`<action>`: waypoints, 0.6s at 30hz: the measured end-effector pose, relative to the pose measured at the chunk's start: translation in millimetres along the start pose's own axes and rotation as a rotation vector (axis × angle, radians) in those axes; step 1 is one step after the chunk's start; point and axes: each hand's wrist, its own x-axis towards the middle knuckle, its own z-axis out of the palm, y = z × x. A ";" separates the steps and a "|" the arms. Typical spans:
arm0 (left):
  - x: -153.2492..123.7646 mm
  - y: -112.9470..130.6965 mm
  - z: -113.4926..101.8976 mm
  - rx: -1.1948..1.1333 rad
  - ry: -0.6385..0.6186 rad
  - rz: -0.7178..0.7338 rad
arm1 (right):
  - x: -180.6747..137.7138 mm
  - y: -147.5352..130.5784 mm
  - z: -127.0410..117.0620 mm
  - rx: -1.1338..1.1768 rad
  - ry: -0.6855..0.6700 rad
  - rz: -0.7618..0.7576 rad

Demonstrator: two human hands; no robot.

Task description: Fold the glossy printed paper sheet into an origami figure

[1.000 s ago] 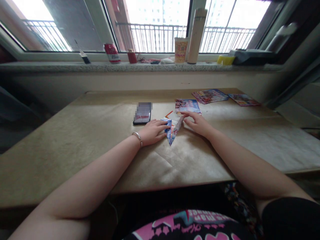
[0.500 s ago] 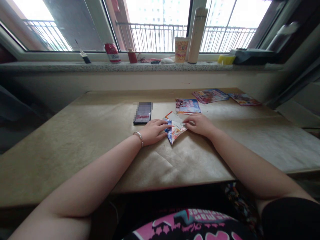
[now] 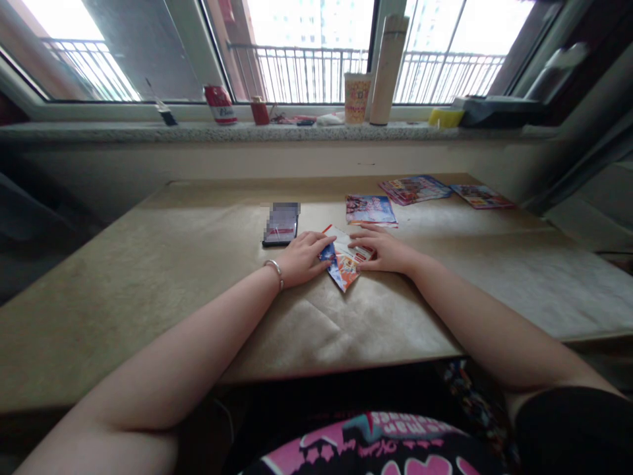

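A folded sheet of printed paper [image 3: 345,270], white, orange and blue, lies on the table with one corner pointing toward me. My left hand [image 3: 305,257], a silver bangle at its wrist, rests with stretched fingers on the paper's left edge. Spread across the right side of the sheet are the fingers of my right hand [image 3: 383,249], pressing it from above. Both hands are open, and they cover the paper's side corners. Just behind the sheet lies a small stack of colourful leaflets [image 3: 370,210].
A phone [image 3: 281,225] lies beyond my left hand. More leaflets [image 3: 414,189] and another pile [image 3: 482,196] are at the table's [image 3: 148,284] back right. On the windowsill [image 3: 287,132] stand a red can [image 3: 220,105], a patterned cup [image 3: 357,99] and a tall flask [image 3: 389,72].
My right hand has gone from pinching the paper's right edge to lying spread on it, slightly further left. The paper has turned a little and looks flatter. My left hand has barely moved.
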 end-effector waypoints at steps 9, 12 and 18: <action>0.8 -3.8 3.4 -0.044 -0.103 -0.025 | 0.7 -7.7 -4.3 0.013 -0.060 -0.033; 0.0 -5.1 4.7 -0.069 -0.051 -0.002 | 1.4 -9.6 -5.7 0.011 -0.064 -0.037; -1.9 -3.9 2.6 -0.189 0.082 0.005 | 0.9 -11.2 -8.8 -0.023 -0.047 -0.035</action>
